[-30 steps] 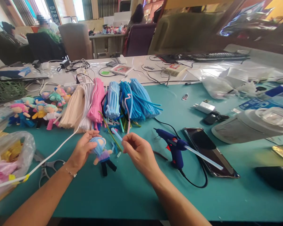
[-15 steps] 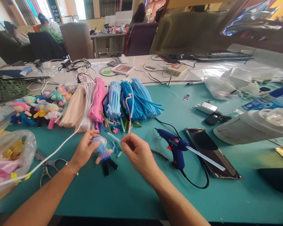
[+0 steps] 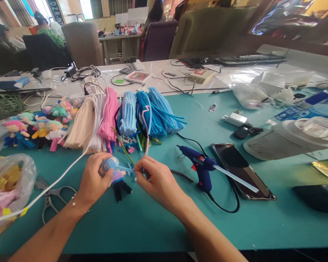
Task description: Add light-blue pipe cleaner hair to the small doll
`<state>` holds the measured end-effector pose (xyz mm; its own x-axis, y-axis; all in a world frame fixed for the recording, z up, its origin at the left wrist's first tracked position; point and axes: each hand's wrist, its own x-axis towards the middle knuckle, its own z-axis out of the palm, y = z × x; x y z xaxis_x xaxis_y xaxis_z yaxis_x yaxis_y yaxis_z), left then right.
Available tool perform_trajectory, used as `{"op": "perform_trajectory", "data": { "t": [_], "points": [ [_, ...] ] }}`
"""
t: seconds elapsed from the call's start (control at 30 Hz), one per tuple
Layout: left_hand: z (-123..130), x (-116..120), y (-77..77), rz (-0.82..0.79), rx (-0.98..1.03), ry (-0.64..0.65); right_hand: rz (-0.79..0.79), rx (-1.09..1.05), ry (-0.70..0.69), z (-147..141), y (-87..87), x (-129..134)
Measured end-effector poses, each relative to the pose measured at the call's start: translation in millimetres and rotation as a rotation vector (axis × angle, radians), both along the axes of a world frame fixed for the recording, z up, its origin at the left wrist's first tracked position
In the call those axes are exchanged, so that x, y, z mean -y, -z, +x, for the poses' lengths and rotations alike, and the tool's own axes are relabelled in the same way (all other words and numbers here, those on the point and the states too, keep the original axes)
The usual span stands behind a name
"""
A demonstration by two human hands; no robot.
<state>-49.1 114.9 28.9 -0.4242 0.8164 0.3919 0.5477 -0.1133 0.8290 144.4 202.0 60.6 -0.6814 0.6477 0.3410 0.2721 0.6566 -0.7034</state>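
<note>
My left hand (image 3: 94, 178) is closed round the head of a small doll (image 3: 118, 176) with light blue hair, a purple top and black legs. The fingers and thumb of my right hand (image 3: 153, 176) pinch the end of a light blue stem (image 3: 127, 169), whose other end reaches the doll's hair. Bundles of beige (image 3: 80, 123), pink (image 3: 108, 116) and blue pipe cleaners (image 3: 166, 112) lie just beyond my hands. To the right of my right hand rests a blue glue gun (image 3: 200, 167) with a clear stick in its back.
Scissors (image 3: 54, 196) and a plastic bag (image 3: 22, 174) are at the left, with finished dolls (image 3: 41, 127) behind. A white cable (image 3: 62, 178) crosses over the left side. At the right are a phone (image 3: 243, 174) and a white tumbler (image 3: 287, 140). People sit in the background.
My right hand has moved left towards the doll, bringing the light blue stem to its hair. My left hand has closed further round the head. The view has shifted slightly.
</note>
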Motion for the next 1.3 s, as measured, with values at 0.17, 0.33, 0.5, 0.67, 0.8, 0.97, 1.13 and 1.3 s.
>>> {"op": "perform_trajectory", "data": {
  "t": [0.17, 0.33, 0.5, 0.67, 0.8, 0.97, 1.13, 1.3],
  "points": [
    [7.1, 8.9, -11.1, 0.061, 0.031, 0.148, 0.084, 0.039, -0.021, 2.7, -3.2, 1.4],
    [6.1, 8.4, -13.3, 0.02, 0.028, 0.217, 0.14, 0.058, -0.042, 4.2, -3.9, 1.3],
    [6.4, 7.7, -15.5, 0.034, -0.068, 0.217, 0.249, 0.055, -0.083, 5.1, -3.4, -0.1],
    [7.9, 7.1, -15.4, 0.058, -0.147, 0.187, 0.316, 0.046, -0.083, 3.4, -2.0, -0.9],
    [9.4, 5.7, -14.4, 0.114, -0.361, 0.14, 0.288, 0.055, -0.066, 1.1, -1.8, 1.3],
    [10.0, 8.6, -16.0, 0.157, -0.517, 0.124, 0.267, 0.086, -0.028, 2.3, -1.4, 2.4],
    [10.1, 13.1, -17.4, 0.165, -0.559, 0.169, 0.292, 0.108, -0.069, 5.2, -2.6, 1.2],
    [16.0, 11.8, -15.9, 0.225, -0.64, 0.176, 0.298, 0.136, -0.099, 3.1, -3.2, 4.1]
  ]
}}
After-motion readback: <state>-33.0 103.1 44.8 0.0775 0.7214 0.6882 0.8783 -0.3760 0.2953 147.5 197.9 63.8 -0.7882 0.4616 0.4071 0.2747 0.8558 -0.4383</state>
